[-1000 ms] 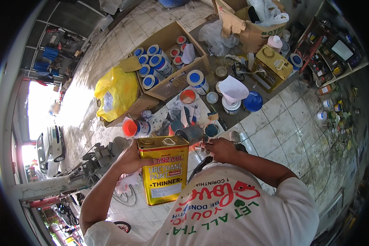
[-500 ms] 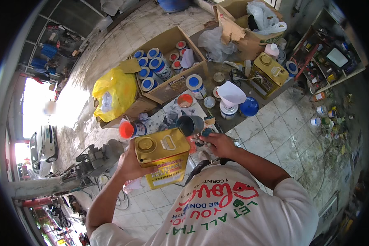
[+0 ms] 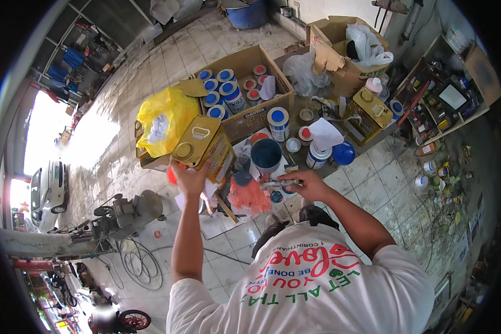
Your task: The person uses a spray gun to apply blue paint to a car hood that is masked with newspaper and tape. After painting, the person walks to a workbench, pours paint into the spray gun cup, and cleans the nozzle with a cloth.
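Note:
My left hand grips a gold rectangular metal thinner can low on its near side. The can is tilted, and its round cap and folding handle show on top. In my right hand is a silver paint spray gun. A dark, open-topped cup stands just beyond the gun and seems joined to it. Below the cup lies an orange-red stained cloth or paper. A small dark round lid is near my right fingers.
A cardboard box of several paint cans stands beyond, with a yellow plastic bag at its left. Blue-lidded cans, a white paper and another gold can are to the right. A machine stands at left.
My left hand has carried the gold can away from my body, toward the yellow bag. The spray gun stays in my right hand, and its cup shows more openly. The view has shifted slightly.

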Motion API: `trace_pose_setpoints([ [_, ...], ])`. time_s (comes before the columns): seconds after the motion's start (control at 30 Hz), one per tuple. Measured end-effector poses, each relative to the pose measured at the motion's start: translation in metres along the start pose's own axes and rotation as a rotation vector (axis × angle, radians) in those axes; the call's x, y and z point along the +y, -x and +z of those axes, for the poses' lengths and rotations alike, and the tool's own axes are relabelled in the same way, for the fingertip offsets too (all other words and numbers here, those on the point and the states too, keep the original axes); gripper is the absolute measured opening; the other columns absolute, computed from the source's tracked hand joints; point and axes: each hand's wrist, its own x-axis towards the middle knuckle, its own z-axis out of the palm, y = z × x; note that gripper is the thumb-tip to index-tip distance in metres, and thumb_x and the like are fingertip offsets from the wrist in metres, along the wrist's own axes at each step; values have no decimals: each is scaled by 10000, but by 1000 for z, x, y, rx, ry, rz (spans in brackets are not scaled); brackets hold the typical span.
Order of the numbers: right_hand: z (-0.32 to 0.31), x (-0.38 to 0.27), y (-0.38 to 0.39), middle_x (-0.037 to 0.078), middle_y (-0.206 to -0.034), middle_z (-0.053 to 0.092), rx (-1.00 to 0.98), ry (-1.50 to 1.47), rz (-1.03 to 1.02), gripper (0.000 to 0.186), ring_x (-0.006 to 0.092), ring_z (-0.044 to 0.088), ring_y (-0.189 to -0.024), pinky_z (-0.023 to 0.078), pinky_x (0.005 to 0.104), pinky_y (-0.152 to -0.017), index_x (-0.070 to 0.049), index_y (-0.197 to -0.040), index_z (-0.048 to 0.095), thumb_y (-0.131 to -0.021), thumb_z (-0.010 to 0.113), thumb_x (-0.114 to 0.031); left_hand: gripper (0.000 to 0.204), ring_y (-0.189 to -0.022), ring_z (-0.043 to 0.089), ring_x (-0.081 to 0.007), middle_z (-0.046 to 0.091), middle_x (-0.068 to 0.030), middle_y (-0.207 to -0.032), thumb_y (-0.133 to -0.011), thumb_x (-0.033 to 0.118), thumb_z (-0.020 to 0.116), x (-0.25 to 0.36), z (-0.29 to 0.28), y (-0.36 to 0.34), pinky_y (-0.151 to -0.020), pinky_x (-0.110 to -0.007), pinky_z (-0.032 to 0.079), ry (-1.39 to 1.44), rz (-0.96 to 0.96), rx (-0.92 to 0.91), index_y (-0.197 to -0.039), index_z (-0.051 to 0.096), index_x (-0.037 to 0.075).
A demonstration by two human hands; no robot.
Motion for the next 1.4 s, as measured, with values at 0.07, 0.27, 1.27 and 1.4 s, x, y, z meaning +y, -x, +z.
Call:
trace_pose_setpoints([
  [0.07,-1,-7,9,82,-1091,771,36,-67,71,407,143,675,-862,523,309,-737,-136,-1263,734,-870,766,-37,1079,-1305,509,-365,490,-215,-1399,-642,303,951,-7,21,-9,-1095,-462,420,34,-10,35,-1479,349,-14],
  [0.27,0,-19,36,54,-990,763,72,-44,225,431,92,625,-768,505,269,-703,-143,-1283,727,-866,771,-45,1074,-1306,497,-382,437,-231,-1413,-649,256,950,-35,59,-8,-1096,-465,436,171,29,66,-1483,335,-27],
  [1.27,170,-12,-8,165,-1250,613,136,163,-77,671,385,577,-1164,484,425,-988,-38,-1331,630,-682,586,126,481,-856,606,-118,675,-46,-980,-1037,417,601,25,39,183,-736,-273,475,1067,-913,-271,-1124,703,-45],
  [1.4,181,-35,3,179,-1229,591,192,162,-85,607,377,533,-1208,461,446,-1004,-29,-1351,589,-757,706,9,351,-817,619,-136,675,-57,-946,-1012,305,545,-18,48,198,-722,-307,494,983,-973,-203,-1062,709,-1],
])
